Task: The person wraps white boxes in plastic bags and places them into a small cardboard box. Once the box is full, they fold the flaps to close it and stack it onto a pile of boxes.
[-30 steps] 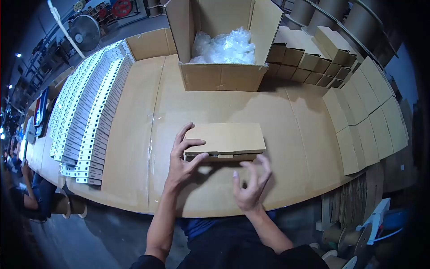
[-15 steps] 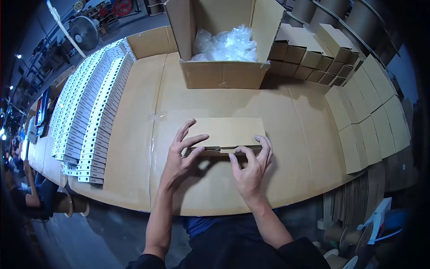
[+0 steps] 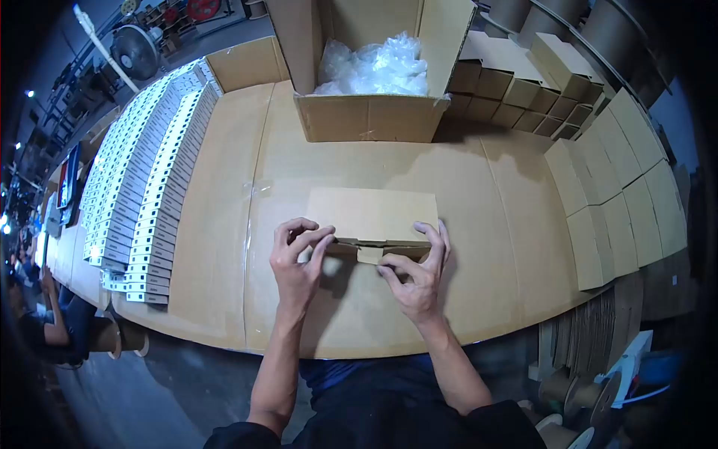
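Note:
A small brown cardboard box (image 3: 372,213) lies before me, its long front side facing my body. Along that side the lid edge is slightly raised, and a small tuck tab (image 3: 369,255) sticks out at the middle. My left hand (image 3: 298,258) is closed at the left front corner, fingertips and thumb pinching the box edge. With curled fingers, my right hand (image 3: 416,275) grips the right front part, thumb and index finger close to the tab and another finger on the top. The box's inside is hidden.
Behind stands an open carton (image 3: 366,120) with clear plastic bags (image 3: 378,66). Rows of white small boxes (image 3: 161,217) fill the left side. Brown boxes are stacked at the right (image 3: 621,194) and back right (image 3: 516,90). A person (image 3: 56,322) is at far left.
My left hand has shifted left and its fingers have drawn in from the box top to the corner. The front tab shows more. My right hand has moved slightly down.

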### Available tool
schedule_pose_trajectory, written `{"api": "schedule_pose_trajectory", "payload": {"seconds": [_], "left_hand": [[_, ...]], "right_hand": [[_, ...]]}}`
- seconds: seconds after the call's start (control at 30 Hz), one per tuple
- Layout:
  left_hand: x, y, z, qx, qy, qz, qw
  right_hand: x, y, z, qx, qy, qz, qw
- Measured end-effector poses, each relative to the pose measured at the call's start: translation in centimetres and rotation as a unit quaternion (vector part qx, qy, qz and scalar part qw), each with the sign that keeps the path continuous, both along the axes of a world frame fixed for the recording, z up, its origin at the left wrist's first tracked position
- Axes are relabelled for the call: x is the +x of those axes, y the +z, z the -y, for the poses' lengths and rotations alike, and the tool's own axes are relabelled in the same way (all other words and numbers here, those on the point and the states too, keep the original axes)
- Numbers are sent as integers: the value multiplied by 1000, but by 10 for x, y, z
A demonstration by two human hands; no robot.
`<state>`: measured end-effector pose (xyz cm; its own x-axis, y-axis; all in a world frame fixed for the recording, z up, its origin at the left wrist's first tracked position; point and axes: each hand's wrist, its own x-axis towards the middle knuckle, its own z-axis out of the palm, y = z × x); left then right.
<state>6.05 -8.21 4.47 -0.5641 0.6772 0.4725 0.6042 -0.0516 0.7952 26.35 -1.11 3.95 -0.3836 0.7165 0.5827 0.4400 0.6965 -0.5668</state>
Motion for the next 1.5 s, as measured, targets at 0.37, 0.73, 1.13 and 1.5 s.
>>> {"api": "schedule_pose_trajectory", "payload": {"seconds": [0.37, 0.73, 1.13, 1.5], "left_hand": [[-5, 0, -1, 36, -3, -145, 989], [2, 6, 0, 15, -16, -229, 973], [19, -12, -14, 76, -58, -287, 953], [13, 32, -18, -44, -144, -375, 915]], "right_hand": [[47, 1, -46, -153, 50, -175, 971], [52, 22, -56, -38, 63, -45, 996], [-8, -13, -31, 102, 57, -9, 993], [-11, 14, -29, 146, 107, 78, 980]]}}
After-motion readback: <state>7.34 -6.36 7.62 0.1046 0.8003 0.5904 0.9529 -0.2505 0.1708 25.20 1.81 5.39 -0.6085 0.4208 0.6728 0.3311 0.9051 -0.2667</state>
